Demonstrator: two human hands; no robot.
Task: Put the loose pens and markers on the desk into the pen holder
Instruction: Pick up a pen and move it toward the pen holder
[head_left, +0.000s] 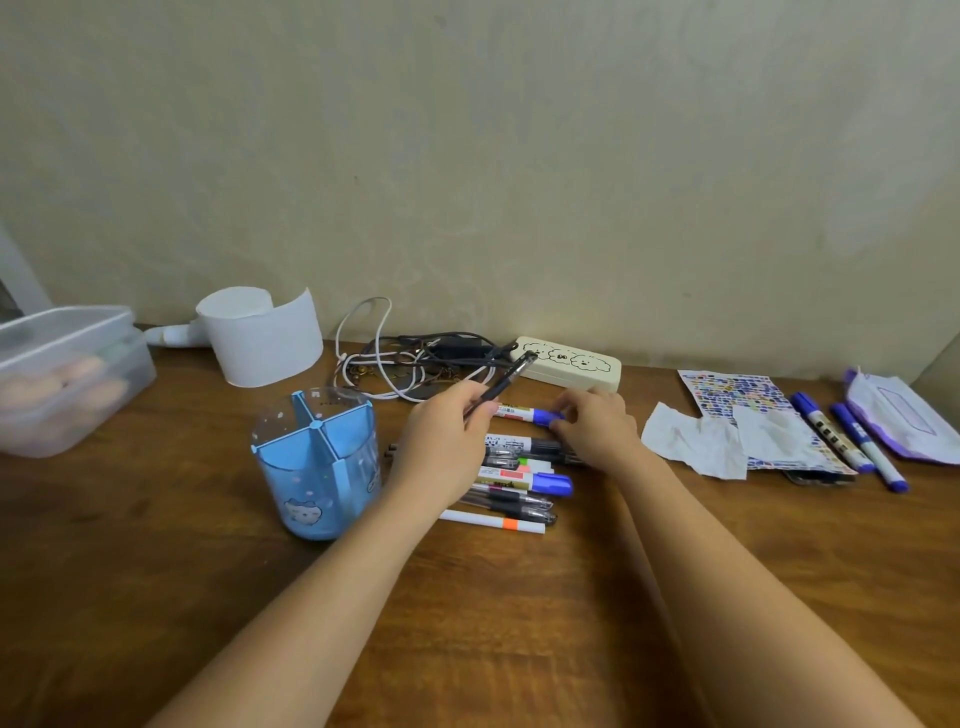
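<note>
Translucent blue four-compartment plastic pen holder (318, 462) upright on desk left of pen pile, looks empty (hard to tell). Pickup step: left hand (445, 436) pinching slim black pen (501, 382), right hand (597, 423) closing on blue-capped white marker (527, 414). Next: carry both left, drop tip-down

No legible text. Markers (527, 414) carry labels, too blurred to read. Case (569, 364) has cartoon drawings only, holder (317, 462) a cartoon figure, no words.
</note>
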